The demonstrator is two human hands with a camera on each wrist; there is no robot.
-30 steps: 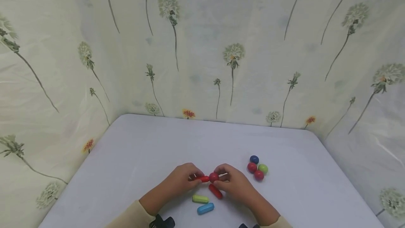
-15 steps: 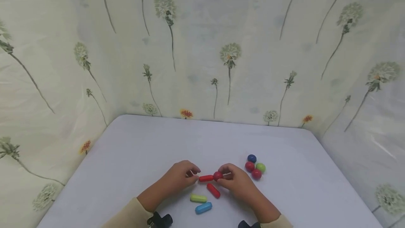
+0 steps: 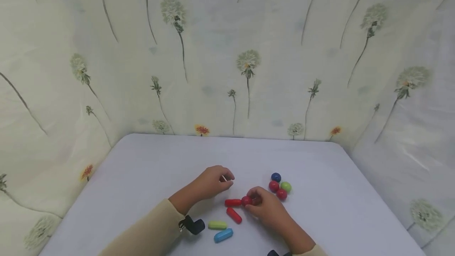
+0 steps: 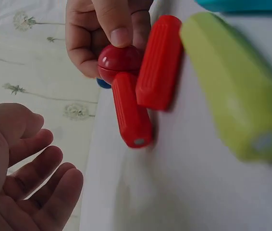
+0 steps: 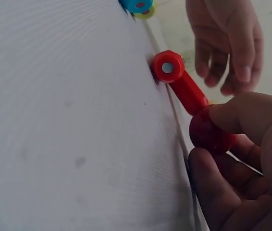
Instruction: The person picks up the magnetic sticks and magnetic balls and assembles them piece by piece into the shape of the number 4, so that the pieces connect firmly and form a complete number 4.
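Note:
My right hand [image 3: 267, 208] pinches a glossy red ball [image 3: 247, 201] between thumb and fingers. A ribbed red rod [image 3: 232, 203] sticks out from the ball toward the left, end against it. Just in front lies a second red rod [image 3: 234, 215]; its end shows a pale round disc in the right wrist view. My left hand [image 3: 214, 183] hovers behind and left of the joined rod, fingers loosely bent, holding nothing. In the left wrist view, the left hand [image 4: 30, 178] stands apart from the red rods.
Nearer the body lie a yellow-green rod [image 3: 217, 225] and a blue rod [image 3: 223, 235]. Right of the right hand, a blue ball [image 3: 275, 177], two red balls [image 3: 273, 186] and a green ball [image 3: 286, 187] sit clustered. A flower-printed curtain [image 3: 199, 50] borders the white table [image 3: 160, 157].
My left hand has let go of the red rod and moved up and away from it. The right hand keeps hold of the red ball, with the rod still joined to it.

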